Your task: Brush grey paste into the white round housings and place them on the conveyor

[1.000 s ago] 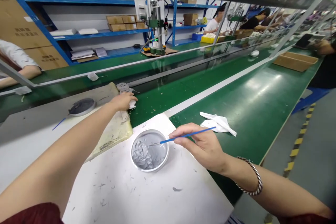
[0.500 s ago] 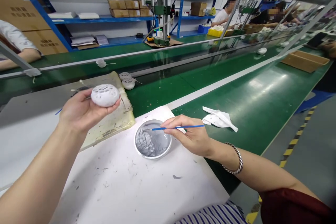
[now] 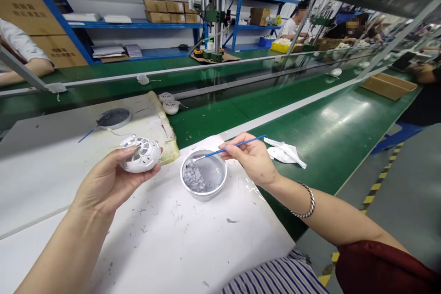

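In my left hand (image 3: 113, 174) is a round white plastic housing (image 3: 146, 154) with cut-out openings on top and a thin white cord trailing behind it. My right hand (image 3: 253, 158) pinches a thin blue paintbrush (image 3: 234, 143). The brush tip is over a round white dish (image 3: 203, 195) of thick grey paste, near the ridged paste at its left; I cannot tell if it touches. The dish stands on a white sheet (image 3: 172, 248) with grey smears.
A second dish of grey paste (image 3: 115, 118) with a blue brush (image 3: 86, 135) lies back left. Two white housings (image 3: 170, 106) sit behind the board. Crumpled white cloth (image 3: 285, 154) is at right; a cardboard tray (image 3: 389, 86) lies farther off. Co-workers sit across the bench.
My left hand has lowered and turned the housing, so its openings show more. The brush in my right hand has tilted more steeply, with its tip still over the dish.
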`<state>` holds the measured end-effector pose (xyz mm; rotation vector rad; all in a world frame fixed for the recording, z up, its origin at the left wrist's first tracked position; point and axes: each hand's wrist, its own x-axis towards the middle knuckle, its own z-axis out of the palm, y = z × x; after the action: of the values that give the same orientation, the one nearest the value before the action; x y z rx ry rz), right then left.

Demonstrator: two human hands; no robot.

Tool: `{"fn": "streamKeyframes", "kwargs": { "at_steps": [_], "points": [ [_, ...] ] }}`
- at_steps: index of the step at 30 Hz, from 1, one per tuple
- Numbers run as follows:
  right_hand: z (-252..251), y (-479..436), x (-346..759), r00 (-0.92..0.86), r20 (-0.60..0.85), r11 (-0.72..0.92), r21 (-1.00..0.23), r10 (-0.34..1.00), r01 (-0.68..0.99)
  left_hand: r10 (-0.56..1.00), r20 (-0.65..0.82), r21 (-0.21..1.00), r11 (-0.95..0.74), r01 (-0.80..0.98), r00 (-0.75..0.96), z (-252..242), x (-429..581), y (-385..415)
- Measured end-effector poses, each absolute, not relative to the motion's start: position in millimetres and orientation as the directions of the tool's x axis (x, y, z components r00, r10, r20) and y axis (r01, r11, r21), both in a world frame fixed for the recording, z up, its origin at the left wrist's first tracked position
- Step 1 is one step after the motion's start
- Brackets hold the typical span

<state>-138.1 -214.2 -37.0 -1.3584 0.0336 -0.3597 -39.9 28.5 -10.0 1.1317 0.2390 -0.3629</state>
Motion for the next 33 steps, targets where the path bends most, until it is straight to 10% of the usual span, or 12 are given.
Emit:
{"fn": "streamKeyframes", "kwargs": {
  "at_steps": [11,26,33],
  "points": [
    [-27,-226,-144,0.938,0.203,0.096,-0.967,-0.281,0.238,-0.212,-0.363,0.800,0.428,0.420,0.907,-5,-54,31],
    [-26,-228,-126,0.957,-0.139,0.511,-0.860,-0.254,0.010,-0.254,-0.406,0.801,0.363,0.475,0.878,-8,-59,31],
    [-5,-227,-114,0.964,-0.084,0.554,-0.829,-0.253,0.073,-0.263,-0.446,0.780,0.353,0.516,0.855,-10,-62,26]
  ]
}}
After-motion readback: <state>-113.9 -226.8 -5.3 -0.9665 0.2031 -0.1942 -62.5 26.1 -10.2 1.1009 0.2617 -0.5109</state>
